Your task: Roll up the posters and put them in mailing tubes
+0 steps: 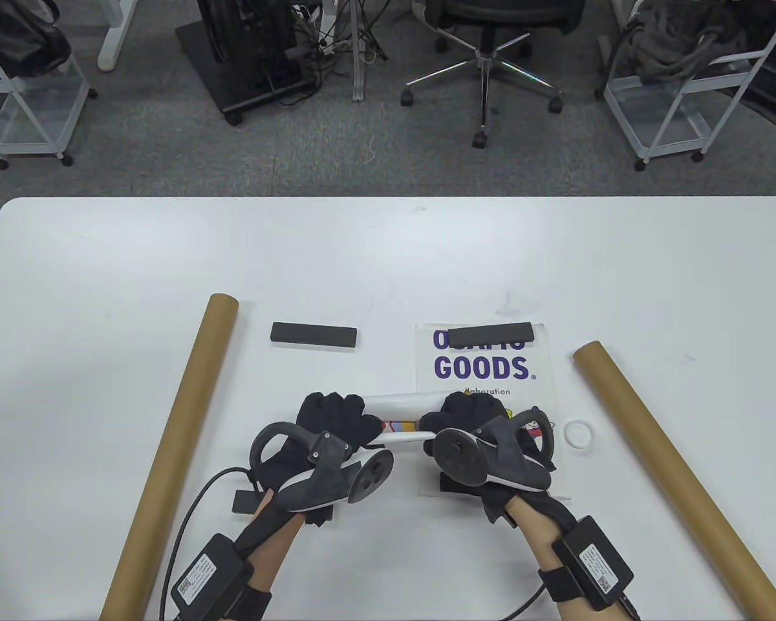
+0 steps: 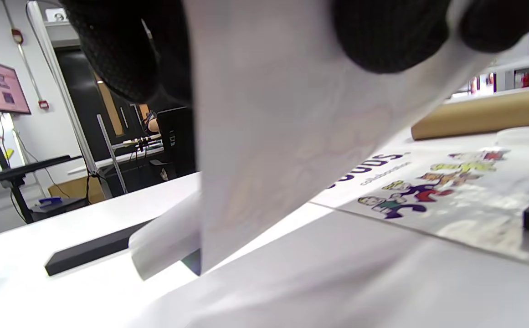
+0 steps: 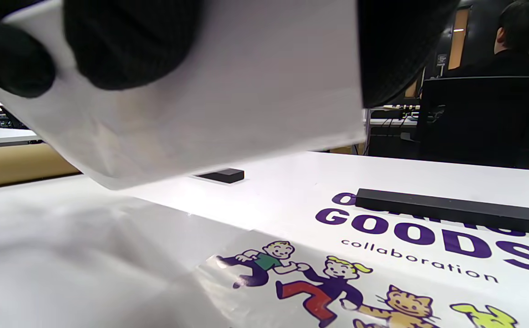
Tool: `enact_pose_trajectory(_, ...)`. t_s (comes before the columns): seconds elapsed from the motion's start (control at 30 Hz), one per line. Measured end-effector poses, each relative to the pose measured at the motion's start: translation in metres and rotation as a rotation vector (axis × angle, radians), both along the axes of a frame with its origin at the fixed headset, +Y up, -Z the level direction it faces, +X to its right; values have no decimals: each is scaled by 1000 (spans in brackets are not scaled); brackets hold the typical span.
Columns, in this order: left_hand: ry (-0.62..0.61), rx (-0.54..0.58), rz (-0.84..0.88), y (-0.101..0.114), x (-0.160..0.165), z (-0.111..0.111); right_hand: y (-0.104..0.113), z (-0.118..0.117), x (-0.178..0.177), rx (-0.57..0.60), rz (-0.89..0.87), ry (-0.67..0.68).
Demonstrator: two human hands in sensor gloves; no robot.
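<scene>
In the table view, both hands, left [image 1: 333,414] and right [image 1: 469,414], are gripping a rolled poster [image 1: 398,414] above the flat poster [image 1: 485,369] on the table [image 1: 103,272]. In the wrist views, gloved fingers [image 2: 382,32] are wrapping the white roll [image 3: 209,91].

Table view high, looking down, 2 wrist views low, close, sharing flat poster [image 1: 485,369] [image 2: 433,191] [image 3: 382,255]

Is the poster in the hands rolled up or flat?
Rolled up: both hands grip the poster as a white roll, above another lying flat.
</scene>
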State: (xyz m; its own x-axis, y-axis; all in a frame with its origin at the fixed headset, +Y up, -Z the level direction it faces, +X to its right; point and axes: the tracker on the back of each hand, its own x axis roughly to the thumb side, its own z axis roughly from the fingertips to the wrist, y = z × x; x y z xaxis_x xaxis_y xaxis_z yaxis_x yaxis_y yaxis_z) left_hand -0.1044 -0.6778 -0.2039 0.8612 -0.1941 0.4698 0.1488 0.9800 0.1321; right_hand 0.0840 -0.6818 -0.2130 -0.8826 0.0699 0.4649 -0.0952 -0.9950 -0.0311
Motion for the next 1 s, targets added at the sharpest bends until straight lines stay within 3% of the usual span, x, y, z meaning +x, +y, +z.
enact_pose_trajectory(0.27,-39,53,206,8,-6,1,0,-5,12,54,-62,-23)
enact_pose_trajectory(0.5,-11,82,63,3,-4,-1,-3,-6,6,-87,-5,-2)
enact_pose_trajectory(0.7,-19,90,2,4,0,1,3,-2,1,41,50,-14)
enact_pose_trajectory(1.0,-10,49,7,-3,0,-3,0,-5,5,5,34,-34)
